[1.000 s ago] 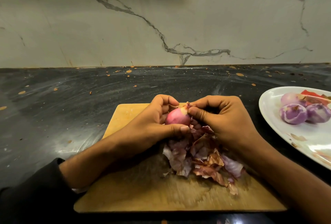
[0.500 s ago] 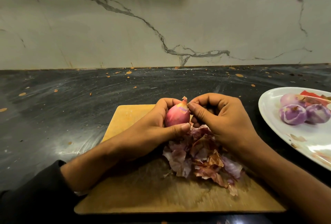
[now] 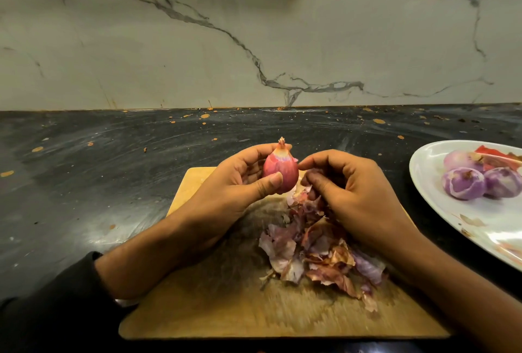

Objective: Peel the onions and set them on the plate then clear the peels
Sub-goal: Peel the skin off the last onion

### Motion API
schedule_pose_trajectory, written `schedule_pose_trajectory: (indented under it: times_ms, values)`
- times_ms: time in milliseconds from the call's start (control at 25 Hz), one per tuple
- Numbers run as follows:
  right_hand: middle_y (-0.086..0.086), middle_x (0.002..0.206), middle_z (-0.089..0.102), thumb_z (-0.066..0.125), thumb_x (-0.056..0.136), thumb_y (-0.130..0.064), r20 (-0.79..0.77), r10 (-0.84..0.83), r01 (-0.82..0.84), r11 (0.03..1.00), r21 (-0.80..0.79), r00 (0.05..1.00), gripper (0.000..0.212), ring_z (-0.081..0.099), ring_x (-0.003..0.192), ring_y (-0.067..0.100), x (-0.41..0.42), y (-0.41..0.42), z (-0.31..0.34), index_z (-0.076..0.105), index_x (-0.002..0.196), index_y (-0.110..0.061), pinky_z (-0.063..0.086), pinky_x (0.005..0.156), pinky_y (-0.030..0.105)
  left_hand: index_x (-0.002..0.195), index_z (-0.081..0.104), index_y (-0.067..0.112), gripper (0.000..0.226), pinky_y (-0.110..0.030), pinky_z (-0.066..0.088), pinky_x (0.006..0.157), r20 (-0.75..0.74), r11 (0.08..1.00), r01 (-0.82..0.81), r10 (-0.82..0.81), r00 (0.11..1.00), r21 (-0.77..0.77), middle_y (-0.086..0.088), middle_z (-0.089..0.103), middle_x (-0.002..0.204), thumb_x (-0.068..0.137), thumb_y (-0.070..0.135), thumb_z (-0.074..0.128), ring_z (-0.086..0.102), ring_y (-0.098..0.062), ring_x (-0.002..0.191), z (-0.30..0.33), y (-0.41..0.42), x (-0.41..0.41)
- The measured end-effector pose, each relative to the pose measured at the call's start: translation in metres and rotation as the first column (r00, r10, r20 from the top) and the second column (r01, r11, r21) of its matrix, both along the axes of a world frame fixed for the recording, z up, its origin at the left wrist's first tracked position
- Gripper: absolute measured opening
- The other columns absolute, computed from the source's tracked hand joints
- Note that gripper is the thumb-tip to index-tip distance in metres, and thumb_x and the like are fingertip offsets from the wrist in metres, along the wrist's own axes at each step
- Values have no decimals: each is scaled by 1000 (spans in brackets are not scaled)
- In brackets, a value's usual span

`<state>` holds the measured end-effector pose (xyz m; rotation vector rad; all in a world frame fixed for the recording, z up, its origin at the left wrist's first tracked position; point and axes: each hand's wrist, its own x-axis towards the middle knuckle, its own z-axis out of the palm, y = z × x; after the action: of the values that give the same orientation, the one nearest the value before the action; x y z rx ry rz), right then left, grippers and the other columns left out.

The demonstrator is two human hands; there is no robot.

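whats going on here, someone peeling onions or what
Yes. A person is peeling onions over a wooden cutting board. The left hand grips a small red onion that still has its skin, held above the board. The right hand sits beside it with fingers curled; whether it pinches a scrap of skin is unclear. A pile of peels lies on the board. Peeled onions sit on a white plate to the right.

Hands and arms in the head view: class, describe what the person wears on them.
The left hand and right hand are bare: no gloves, rings or watch show. A dark sleeve covers the left forearm, ending short of the wrist. The right forearm shows no sleeve within the frame.
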<state>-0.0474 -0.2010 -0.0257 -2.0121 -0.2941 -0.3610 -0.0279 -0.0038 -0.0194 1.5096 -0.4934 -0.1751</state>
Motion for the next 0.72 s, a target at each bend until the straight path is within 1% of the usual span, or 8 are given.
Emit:
schedule_pose_trajectory:
  times_ms: [80, 120, 240, 320, 400, 520, 640, 720]
  values:
    - [-4, 80, 72, 60, 97, -13, 7, 8, -8, 1000, -20, 1000, 19, 67, 73, 11, -2, 0, 2, 75, 98, -25, 56, 66, 31, 131, 56, 17, 48, -20, 54, 86, -12, 1000, -7, 7, 1000, -14, 10, 72, 118, 83, 10, 62, 67, -10, 111, 1, 0, 0]
    - [-4, 79, 73, 61, 97, -17, 13, 10, -10, 1000, -10, 1000, 16, 67, 74, 11, -3, 1, 3, 76, 95, -24, 56, 66, 29, 131, 56, 18, 48, -21, 55, 85, -24, 1000, -7, 6, 1000, -27, 6, 72, 118, 83, 11, 62, 68, -13, 110, 1, 1, 1]
    - [-7, 83, 75, 68, 91, -26, 37, 13, -16, 997, 80, 999, 9, 70, 79, 7, -4, 2, 5, 76, 93, -22, 56, 70, 21, 129, 54, 17, 46, -26, 57, 83, -65, 999, 14, -16, 998, -33, -6, 73, 114, 83, 13, 62, 70, -21, 105, 0, 1, -1]
    - [-6, 91, 76, 69, 87, -35, 17, 41, -43, 991, 127, 999, 17, 72, 87, 10, -3, 1, 6, 76, 100, -27, 59, 75, 25, 126, 53, 12, 46, -26, 58, 82, -67, 999, 37, -38, 997, -8, -5, 74, 111, 81, 13, 63, 71, -20, 103, -1, 0, -3]
    - [-6, 96, 76, 68, 83, -40, -10, 74, -72, 988, 135, 997, 25, 72, 89, 12, -2, 1, 6, 76, 104, -29, 60, 73, 28, 123, 54, 9, 45, -23, 57, 80, -41, 998, 51, -50, 998, 26, -2, 74, 107, 79, 14, 64, 72, -17, 101, 0, -1, -5]
    - [-1, 97, 77, 70, 86, -27, -44, 106, -93, 968, 231, 993, 23, 74, 84, 15, -1, 0, 5, 77, 105, -18, 59, 64, 26, 123, 52, 9, 43, -24, 58, 81, -31, 996, 75, -73, 997, 45, -3, 73, 107, 82, 12, 64, 72, -19, 100, 1, -1, -8]
    - [2, 92, 78, 70, 89, -18, -44, 95, -79, 955, 285, 994, 16, 75, 81, 19, 0, -2, 4, 79, 101, -13, 62, 68, 33, 122, 55, 10, 45, -25, 58, 83, 21, 995, 55, -57, 998, 86, -5, 70, 112, 78, 14, 68, 71, -18, 104, 1, -1, -8]
    - [1, 92, 79, 71, 88, -16, -11, 76, -70, 959, 276, 997, 14, 76, 83, 19, 0, -2, 4, 79, 99, -12, 62, 70, 33, 120, 57, 11, 45, -25, 58, 81, 35, 996, 43, -46, 998, 82, -2, 70, 111, 77, 14, 70, 70, -17, 104, 1, -1, -7]
